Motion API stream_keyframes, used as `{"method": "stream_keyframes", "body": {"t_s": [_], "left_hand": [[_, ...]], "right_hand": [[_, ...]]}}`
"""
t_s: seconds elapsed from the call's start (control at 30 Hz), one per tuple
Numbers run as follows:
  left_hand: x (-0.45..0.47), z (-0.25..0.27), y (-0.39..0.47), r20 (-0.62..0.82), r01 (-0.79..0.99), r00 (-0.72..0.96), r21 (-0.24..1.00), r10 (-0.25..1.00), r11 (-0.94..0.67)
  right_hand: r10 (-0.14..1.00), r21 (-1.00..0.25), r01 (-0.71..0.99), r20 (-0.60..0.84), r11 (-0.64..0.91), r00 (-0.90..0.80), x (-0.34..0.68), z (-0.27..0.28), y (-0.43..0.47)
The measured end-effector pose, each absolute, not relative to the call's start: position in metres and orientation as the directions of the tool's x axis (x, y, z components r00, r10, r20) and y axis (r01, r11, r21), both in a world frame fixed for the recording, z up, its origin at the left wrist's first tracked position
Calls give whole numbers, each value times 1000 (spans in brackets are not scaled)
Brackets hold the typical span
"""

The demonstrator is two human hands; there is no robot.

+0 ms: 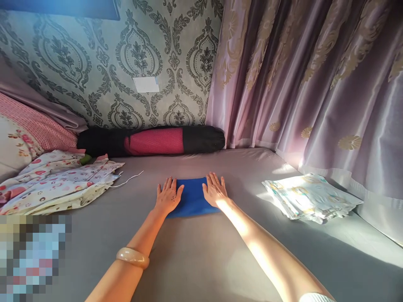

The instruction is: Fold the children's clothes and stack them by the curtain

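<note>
Blue folded cloth (192, 197) lay flat on the grey bed (201, 251); left hand (168, 196) and right hand (215, 191) pressed its side edges, palms down, fingers spread, gripping nothing. Smoothing seemed underway; another fold would need pinched edges

Left hand (167, 196) flat, right hand (214, 191) flat, both arms outstretched
</note>
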State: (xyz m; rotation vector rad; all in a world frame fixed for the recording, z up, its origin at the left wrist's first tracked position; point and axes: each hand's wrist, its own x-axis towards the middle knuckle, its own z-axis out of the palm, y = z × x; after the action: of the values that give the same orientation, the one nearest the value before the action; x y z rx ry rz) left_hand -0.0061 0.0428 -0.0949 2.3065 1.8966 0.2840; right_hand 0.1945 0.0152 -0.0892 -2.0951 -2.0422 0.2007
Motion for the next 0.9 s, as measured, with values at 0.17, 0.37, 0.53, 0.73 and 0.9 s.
{"method": "stream_keyframes", "body": {"t_s": [0.17, 0.37, 0.53, 0.73, 0.9], "left_hand": [[-16, -103, 42, 6, 951, 172, 260, 985, -168], [-17, -104, 42, -11, 949, 170, 271, 985, -161], [-19, -100, 38, 15, 951, 159, 265, 987, -157], [-6, -93, 14, 116, 980, 126, 143, 985, -142], [4, -103, 6, 47, 973, 146, 173, 988, -152]], "right_hand": [[999, -246, 968, -3, -44, 45, 205, -97, 10], [999, -265, 963, -9, -54, 54, 204, -101, 11], [998, -290, 955, -5, -56, 57, 205, -95, 8], [993, -257, 965, 96, -40, 67, 190, -88, -7], [998, -238, 970, 42, -43, 55, 180, -96, -15]]}}
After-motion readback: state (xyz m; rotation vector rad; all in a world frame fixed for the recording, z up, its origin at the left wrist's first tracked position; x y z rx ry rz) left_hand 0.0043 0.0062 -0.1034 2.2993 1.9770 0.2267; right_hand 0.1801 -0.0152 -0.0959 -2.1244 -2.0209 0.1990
